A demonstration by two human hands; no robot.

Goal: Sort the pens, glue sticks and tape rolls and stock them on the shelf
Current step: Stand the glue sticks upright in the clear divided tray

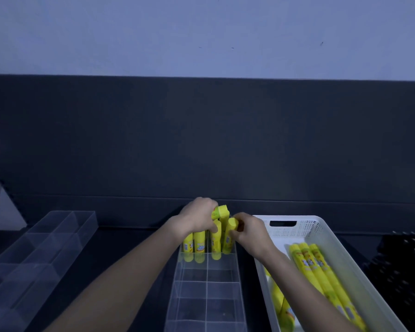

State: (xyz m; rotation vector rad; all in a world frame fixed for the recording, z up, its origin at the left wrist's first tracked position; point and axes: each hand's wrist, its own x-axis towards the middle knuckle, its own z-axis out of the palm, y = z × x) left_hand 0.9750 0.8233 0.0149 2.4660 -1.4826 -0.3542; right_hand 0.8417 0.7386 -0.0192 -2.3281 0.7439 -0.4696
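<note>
Head cam, L hand (198, 218) grips glue stick (220, 211), R hand (249, 232) pinches 2nd stick (228, 237)

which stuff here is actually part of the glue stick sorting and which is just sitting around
In the job:
left hand holding the top glue stick
right hand holding the leaning glue stick
standing glue sticks in the middle clear tray
white basket of spare glue sticks

Idle for now:
left clear tray
black mesh item, far right

Person's left hand (198, 218) gripping top glue stick (220, 211), right hand (250, 232) pinching tilted glue stick (229, 233), clear organizer (206, 286) beneath
</note>
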